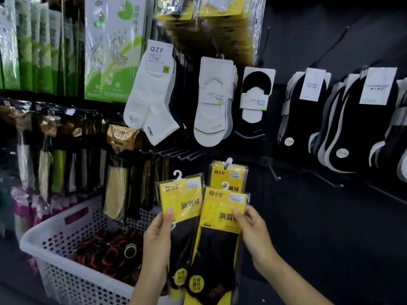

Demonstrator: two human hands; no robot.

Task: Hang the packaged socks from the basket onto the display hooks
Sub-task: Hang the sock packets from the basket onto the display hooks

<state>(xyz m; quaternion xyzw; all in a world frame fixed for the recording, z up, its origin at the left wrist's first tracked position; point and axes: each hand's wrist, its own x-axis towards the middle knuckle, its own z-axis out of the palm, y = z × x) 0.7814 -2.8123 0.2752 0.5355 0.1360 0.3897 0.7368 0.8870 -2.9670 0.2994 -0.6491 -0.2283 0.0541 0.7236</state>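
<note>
The left grip [157,236] holds a yellow-carded sock pack [180,201] upright, its thumb pressed on the card's lower left edge and its fingers behind. The right grip [255,232] pinches a second sock pack [222,210] at its right edge. This second pack overlaps the first one's right side.

Just left of the hands and lower is the white perforated basket [55,221], its near rim cut off by the picture's bottom edge. It holds dark socks with orange trim [105,256].

Behind the two held packs a third yellow pack [229,175] stands higher. Whether it hangs or is held cannot be told.

Just above it a row of bare display hooks [171,153] juts out. To the right, more bare prongs [273,170] stick out of a dark panel [319,216], leaving open room below them.

Farthest back hang white QZF socks [149,95], white no-show socks [211,106] and black socks [304,111].
</note>
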